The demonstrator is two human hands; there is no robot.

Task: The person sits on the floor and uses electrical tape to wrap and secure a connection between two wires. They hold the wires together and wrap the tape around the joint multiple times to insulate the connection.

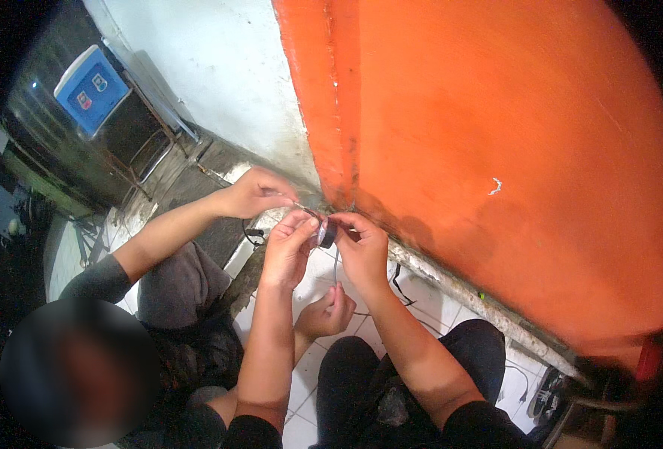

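Note:
My left hand (290, 243) is closed, thumb and fingers pinching a thin cable near its end. My right hand (363, 251) is closed on a roll of black tape (328, 233), which sits between my two hands and close to my left fingertips. A co-worker's hand (260, 193) pinches the cable's upper end just beyond my left hand. Below my hands, the co-worker's other hand (325, 310) grips the grey cable (336, 267) that hangs down. The exact spot where tape and cable meet is hidden by fingers.
The co-worker sits close on my left. Ahead rise an orange wall (481, 150) and a white wall (219, 75), with a rough ledge (466, 295) at their foot. Black cable (400, 288) lies on white floor tiles (297, 382). A blue-backed chair (95, 90) stands far left.

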